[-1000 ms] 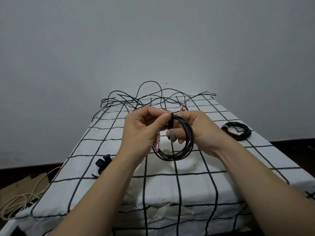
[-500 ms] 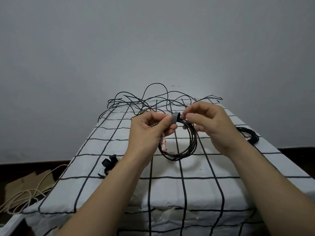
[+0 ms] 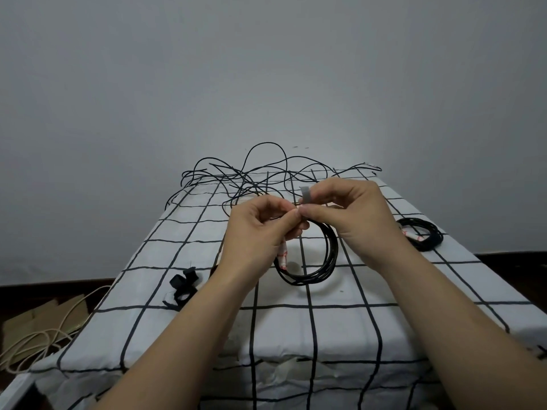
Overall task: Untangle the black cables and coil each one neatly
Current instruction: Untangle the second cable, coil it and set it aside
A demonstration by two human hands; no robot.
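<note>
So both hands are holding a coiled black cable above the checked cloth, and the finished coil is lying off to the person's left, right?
Not quite. In the head view the left hand and right hand do hold the coiled black cable above the checked cloth, but the finished coil lies to the person's right.

Readable text: none anywhere in view.
Held coil's tag (image 3: pixel 282 255): white with red markings, hanging from the black coil below the left hand (image 3: pixel 260 232); the marks are too small and blurred to read.
Second coil's tag (image 3: pixel 413 235): white with red markings, on the black coil lying at the right side of the table; also unreadable.
Grey strap (image 3: pixel 305 194): pinched by the right hand (image 3: pixel 352 211); plain, no lettering visible.
Checked cloth (image 3: pixel 340 327): black grid lines only, no brand or number.
</note>
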